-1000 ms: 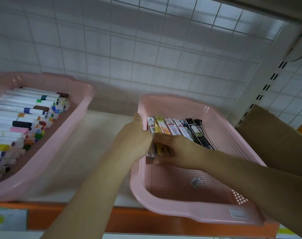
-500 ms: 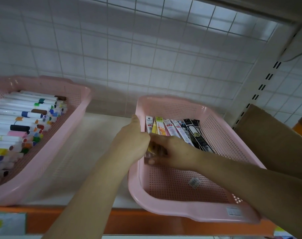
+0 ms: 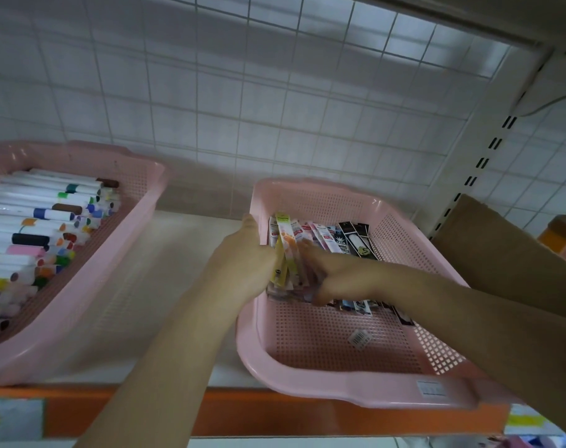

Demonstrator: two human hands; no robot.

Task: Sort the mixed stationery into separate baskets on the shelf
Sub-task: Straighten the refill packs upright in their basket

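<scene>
Grip: right hand [image 3: 336, 276] is curling tight round a bundle of narrow flat printed stationery packs [image 3: 299, 282], pinching them at their near end. Left hand [image 3: 243, 263] is reaching over the left wall of the same basket and lying against the bundle's other side. Its fingertips are sitting out of sight behind the packs, so can't tell if it's gripping or only bracing. One yellow-and-white pack [image 3: 288, 244] is standing on edge, tilted, between the two hands. Bundle is sitting inside the right-hand pink perforated plastic basket [image 3: 356, 392], against its left wall, in the far half. More packs are lying in a row beside it to the right, pink-and-white ones then black packs [image 3: 356, 240], some hidden under the right forearm. Small barcode sticker [image 3: 359, 337] is lying on the basket floor nearer the camera. Basket is resting on a white shelf [image 3: 178, 286] with an orange front edge. Second pink perforated basket [image 3: 81, 150] is sitting well apart to the left, holding white-barrelled markers [image 3: 33, 227] with coloured caps lying in rows. Brown cardboard box [image 3: 501, 253] is standing just right of the first basket, white tiled wall [image 3: 243, 92] behind
</scene>
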